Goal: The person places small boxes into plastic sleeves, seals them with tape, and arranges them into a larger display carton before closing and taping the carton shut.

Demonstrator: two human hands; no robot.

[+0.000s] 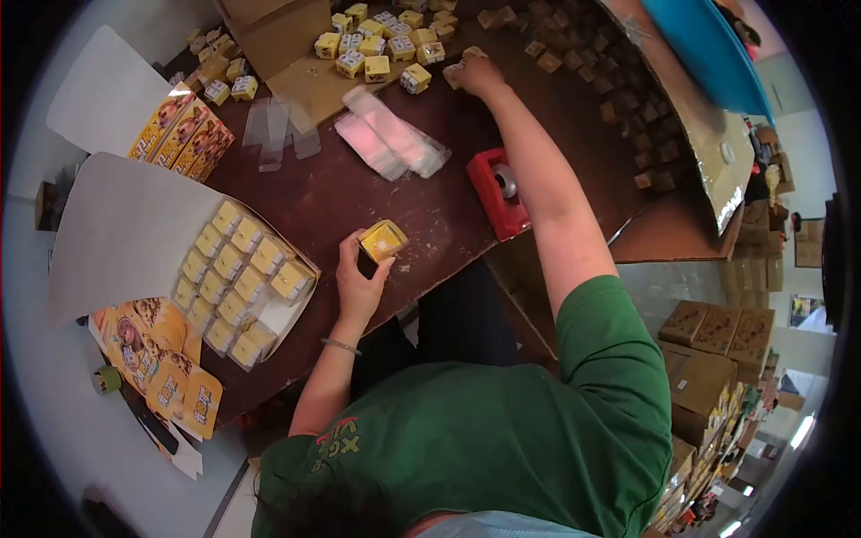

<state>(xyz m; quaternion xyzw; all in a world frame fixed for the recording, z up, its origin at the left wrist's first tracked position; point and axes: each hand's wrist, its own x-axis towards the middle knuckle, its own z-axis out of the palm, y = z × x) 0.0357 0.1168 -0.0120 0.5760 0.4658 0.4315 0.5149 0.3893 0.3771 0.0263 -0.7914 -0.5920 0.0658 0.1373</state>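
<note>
My left hand (pixel 360 285) grips a small yellow box (pixel 384 240) between thumb and fingers, above the front edge of the dark red table. Its yellow face with a pale pattern points up. At the far side, my right hand (pixel 480 75) reaches out with its fingers closed around a small box (pixel 456 72), mostly covered by the fingers. Just left of that hand lies a heap of yellow and white small boxes (pixel 377 69). To the left of my left hand, an open display carton (pixel 303 305) holds rows of similar boxes, with a gap at its lower right.
A red tape dispenser (pixel 499 195) sits below my right forearm. Clear plastic sleeves (pixel 390 136) lie mid-table. Brown cubes (pixel 646 117) spread at the far right, beside a cardboard wall (pixel 708 152) and blue tray (pixel 708 54). Printed cartons (pixel 184 134) stand at left.
</note>
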